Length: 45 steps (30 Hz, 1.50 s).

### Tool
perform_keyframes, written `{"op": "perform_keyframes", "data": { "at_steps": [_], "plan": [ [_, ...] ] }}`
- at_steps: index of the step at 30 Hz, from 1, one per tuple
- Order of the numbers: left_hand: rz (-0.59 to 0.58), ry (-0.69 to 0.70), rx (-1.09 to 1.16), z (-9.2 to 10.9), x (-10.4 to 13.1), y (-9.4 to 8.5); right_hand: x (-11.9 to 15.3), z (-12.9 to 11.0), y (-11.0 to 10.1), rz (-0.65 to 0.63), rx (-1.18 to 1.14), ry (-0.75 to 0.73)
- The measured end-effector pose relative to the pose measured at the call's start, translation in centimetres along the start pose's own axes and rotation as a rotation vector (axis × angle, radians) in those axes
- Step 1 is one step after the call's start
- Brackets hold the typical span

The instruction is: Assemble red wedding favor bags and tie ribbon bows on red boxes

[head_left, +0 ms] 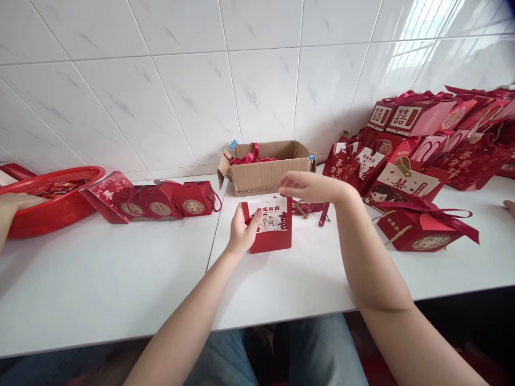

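A red gift box (270, 244) with a white panel of gold and red print and a drawn couple stands upright on the white table in front of me. My left hand (246, 228) grips its left side, thumb across the front panel. Just above the box's top right corner, my right hand (303, 186) is bent at the wrist, its fingers stretched out to the left and nothing visible in them. Whether its fingertips touch the box top I cannot tell. Dark red ribbons (311, 209) lie on the table right behind the box.
Behind is a cardboard box (273, 177) of red ribbons with blue clips. At left, several red boxes (161, 206) stand in a row beside a red basin (60, 214), where another person's hand (20, 202) reaches in. Finished-looking gift boxes (422, 230) pile up at right; another hand (510, 206) shows there.
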<state>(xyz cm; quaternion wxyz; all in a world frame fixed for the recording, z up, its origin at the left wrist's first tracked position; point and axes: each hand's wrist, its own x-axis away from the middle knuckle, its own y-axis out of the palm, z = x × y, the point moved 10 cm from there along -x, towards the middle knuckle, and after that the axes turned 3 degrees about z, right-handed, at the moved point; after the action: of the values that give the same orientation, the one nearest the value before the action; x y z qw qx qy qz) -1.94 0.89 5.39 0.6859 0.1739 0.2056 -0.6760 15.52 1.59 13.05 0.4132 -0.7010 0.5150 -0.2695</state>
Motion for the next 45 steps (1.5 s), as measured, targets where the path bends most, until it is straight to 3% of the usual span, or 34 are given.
{"op": "perform_keyframes", "data": {
  "at_steps": [2,4,9,13,20,25,34,39,45],
  "plan": [
    [0.043,0.017,-0.051,-0.1,-0.4,-0.8,0.2,3.1,-1.9,0.183,0.072,0.146],
    [0.085,0.009,-0.076,-0.4,-0.7,-1.6,0.6,6.3,-1.8,0.266,0.148,0.284],
    [0.09,0.007,-0.054,-0.5,-1.0,-2.0,1.1,10.9,3.4,0.2,0.127,0.305],
    [0.095,0.002,-0.066,-0.6,-0.9,-2.0,2.7,13.4,3.7,0.244,0.12,0.369],
    [0.09,-0.009,-0.091,-0.5,-0.9,-2.0,3.4,13.7,4.9,0.027,0.099,0.307],
    [0.093,-0.004,-0.119,-0.2,-1.0,-2.0,3.0,14.5,5.6,0.004,0.075,0.311],
    [0.09,-0.014,-0.075,-0.4,-0.8,-1.8,3.4,14.7,4.5,0.121,-0.073,0.361],
    [0.094,-0.019,-0.079,-0.5,-0.8,-1.8,3.4,15.0,3.5,0.268,-0.194,0.384],
    [0.103,-0.01,-0.09,-0.4,-0.8,-1.9,3.7,16.9,3.2,0.456,-0.762,0.445]
  ]
}}
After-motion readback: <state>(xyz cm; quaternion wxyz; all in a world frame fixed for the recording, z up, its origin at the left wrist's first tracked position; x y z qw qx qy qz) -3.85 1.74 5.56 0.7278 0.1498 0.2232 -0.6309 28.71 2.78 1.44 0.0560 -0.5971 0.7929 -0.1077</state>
